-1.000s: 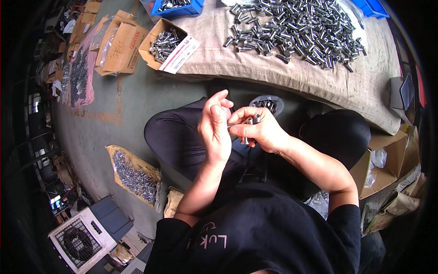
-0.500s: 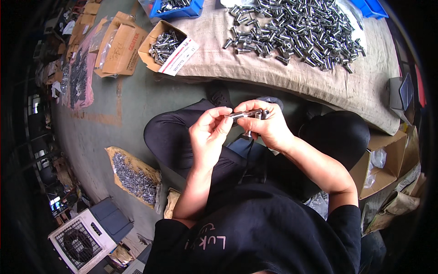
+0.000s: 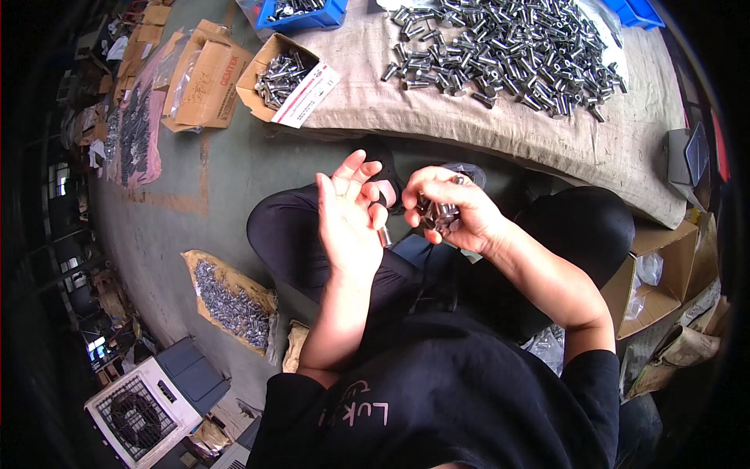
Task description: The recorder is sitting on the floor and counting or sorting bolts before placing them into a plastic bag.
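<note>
In front of my lap, my left hand is turned palm up. Its thumb and upper fingers are spread, while its lower fingers curl around a short shiny metal cylinder, whose end sticks out below them. My right hand, a little to the right, is closed around several metal bolt-like pieces bunched in the fingers. The fingers partly hide these pieces, so their exact shape cannot be told. Beyond both hands, a large heap of similar metal pieces lies on a cloth-covered surface.
A cardboard box of metal pieces stands at the cloth's left edge, beside blue bins. Small parts lie on brown paper on the left floor. A fan unit is at lower left, an open carton at right.
My hands have moved apart. The left has let go of the piece both were fingering and turned palm up; the right has closed around its bunch of pieces.
</note>
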`<move>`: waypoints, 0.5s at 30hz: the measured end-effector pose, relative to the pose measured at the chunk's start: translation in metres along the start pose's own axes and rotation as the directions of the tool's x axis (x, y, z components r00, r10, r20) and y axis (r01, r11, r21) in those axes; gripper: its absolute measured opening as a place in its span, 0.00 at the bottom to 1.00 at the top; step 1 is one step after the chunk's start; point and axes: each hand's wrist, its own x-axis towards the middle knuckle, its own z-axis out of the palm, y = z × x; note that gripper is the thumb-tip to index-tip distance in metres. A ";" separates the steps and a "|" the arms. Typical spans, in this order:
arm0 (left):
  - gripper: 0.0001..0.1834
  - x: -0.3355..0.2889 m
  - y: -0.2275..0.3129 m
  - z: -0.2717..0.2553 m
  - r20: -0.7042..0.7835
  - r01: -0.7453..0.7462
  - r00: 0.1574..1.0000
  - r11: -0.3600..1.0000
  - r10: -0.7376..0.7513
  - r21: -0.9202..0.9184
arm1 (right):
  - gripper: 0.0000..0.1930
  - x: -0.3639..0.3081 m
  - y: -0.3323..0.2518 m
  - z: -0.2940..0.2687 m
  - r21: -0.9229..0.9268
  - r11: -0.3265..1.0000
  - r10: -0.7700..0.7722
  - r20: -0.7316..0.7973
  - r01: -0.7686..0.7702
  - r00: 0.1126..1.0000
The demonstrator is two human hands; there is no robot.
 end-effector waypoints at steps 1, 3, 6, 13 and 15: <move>0.31 0.001 -0.001 0.001 -0.025 -0.005 1.000 0.999 0.004 -0.040 | 0.07 0.000 0.002 0.000 -0.042 0.999 0.017 -0.030 -0.019 0.999; 0.30 0.001 -0.002 0.003 -0.053 -0.013 0.999 0.997 0.009 -0.078 | 0.07 -0.001 0.007 0.000 -0.201 0.974 0.088 -0.101 -0.107 0.991; 0.29 0.003 -0.008 0.008 -0.121 -0.265 0.957 0.964 0.262 -0.012 | 0.08 -0.001 0.015 0.007 -0.287 0.952 0.070 -0.150 -0.111 0.986; 0.27 -0.002 -0.021 0.019 0.181 -0.590 0.807 0.783 0.563 0.195 | 0.10 0.000 0.020 0.008 -0.311 0.950 -0.070 -0.208 0.002 0.976; 0.23 -0.004 -0.022 0.019 0.217 -0.614 0.788 0.763 0.576 0.202 | 0.10 0.000 0.016 0.008 -0.296 0.955 -0.091 -0.236 0.018 0.968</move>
